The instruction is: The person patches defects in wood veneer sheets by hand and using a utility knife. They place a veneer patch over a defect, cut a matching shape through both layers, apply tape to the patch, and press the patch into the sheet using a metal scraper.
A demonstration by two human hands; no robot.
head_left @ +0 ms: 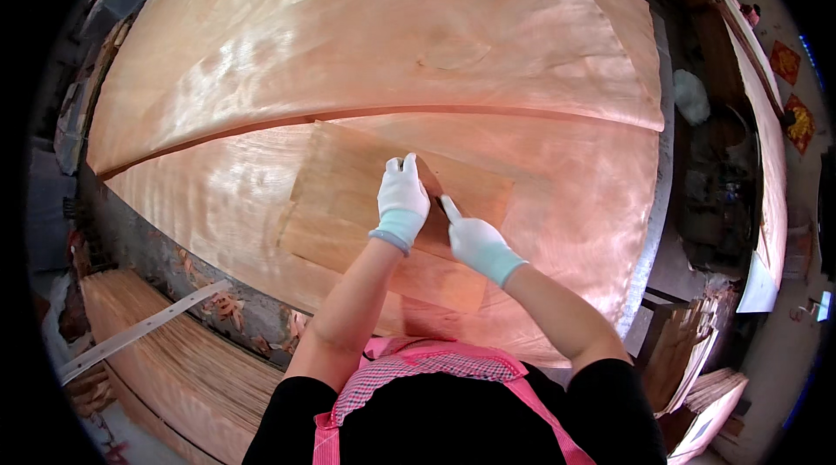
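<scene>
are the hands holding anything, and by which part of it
That can't be told: the left hand and right hand hide any hold above the brown sheet.

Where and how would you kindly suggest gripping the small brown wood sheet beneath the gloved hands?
Probably by its left edge, coming from the left: the brown sheet looks flat, and that edge is clear of the left hand and right hand.

A thin, brown wood patch [344, 191] lies flat and slightly askew on the near part of a large wood sheet [583, 212], pinkish and shiny.
</scene>
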